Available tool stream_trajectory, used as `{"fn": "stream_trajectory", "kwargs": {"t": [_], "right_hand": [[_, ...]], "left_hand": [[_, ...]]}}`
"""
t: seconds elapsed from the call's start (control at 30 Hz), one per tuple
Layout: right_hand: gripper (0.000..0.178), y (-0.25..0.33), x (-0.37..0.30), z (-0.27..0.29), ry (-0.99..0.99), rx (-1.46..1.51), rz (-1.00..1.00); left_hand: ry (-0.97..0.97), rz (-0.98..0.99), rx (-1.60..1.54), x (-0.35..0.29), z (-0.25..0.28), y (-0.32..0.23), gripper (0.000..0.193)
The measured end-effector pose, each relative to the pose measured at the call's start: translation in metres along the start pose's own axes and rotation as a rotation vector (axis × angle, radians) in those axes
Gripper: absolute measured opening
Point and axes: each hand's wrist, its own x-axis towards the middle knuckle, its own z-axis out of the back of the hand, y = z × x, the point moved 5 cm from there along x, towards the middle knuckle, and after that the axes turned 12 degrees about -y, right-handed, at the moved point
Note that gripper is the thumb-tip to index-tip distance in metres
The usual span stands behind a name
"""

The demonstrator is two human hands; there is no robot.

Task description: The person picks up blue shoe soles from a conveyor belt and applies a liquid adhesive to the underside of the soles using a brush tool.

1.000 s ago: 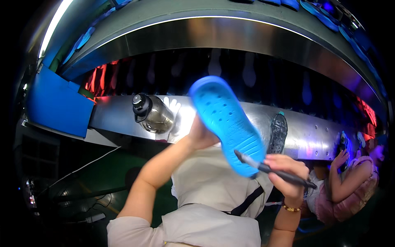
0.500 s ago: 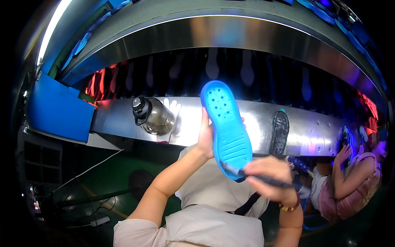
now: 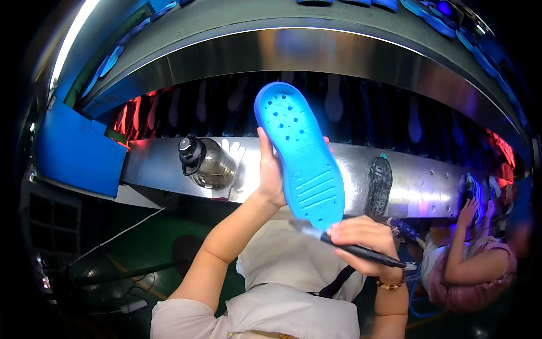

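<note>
Over a metal ledge [image 3: 418,192], a bright blue shoe sole [image 3: 305,158] is held at a slant, its holed toe end pointing away and its heel end toward the body. The left hand [image 3: 272,178] grasps it from underneath around the middle. The right hand [image 3: 366,236] grips a black-handled brush [image 3: 367,253], its tip at the heel; whether they touch is unclear. To the left on the ledge are a black-capped bottle [image 3: 215,166] and a white glove [image 3: 237,151]; to the right, a dark shoe sole [image 3: 380,183]. Farther right sits a co-worker [image 3: 471,271].
</note>
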Motion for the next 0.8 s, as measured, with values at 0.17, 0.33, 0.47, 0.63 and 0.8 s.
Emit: {"fn": "stream_trajectory", "kwargs": {"t": [0.17,0.33,0.47,0.63,0.8], "right_hand": [[0.020,-0.036,-0.003,0.020,-0.269,0.207,-0.220],[0.018,-0.027,-0.005,0.010,-0.045,0.408,-0.154],[0.016,-0.051,-0.009,0.005,-0.310,0.757,-0.364],[0.019,-0.043,-0.020,-0.011,-0.494,0.651,-0.374],[0.017,-0.030,-0.013,0.002,-0.407,0.389,-0.241]], "left_hand": [[-0.034,0.015,0.021,0.008,-0.006,-0.006,0.086],[0.007,0.032,0.087,0.009,-0.015,-0.010,0.085],[-0.117,0.054,0.038,0.006,-0.027,-0.009,0.082],[-0.095,-0.109,-0.023,-0.026,-0.013,0.030,0.063],[-0.107,-0.029,-0.075,-0.019,-0.002,0.027,0.051]]}}
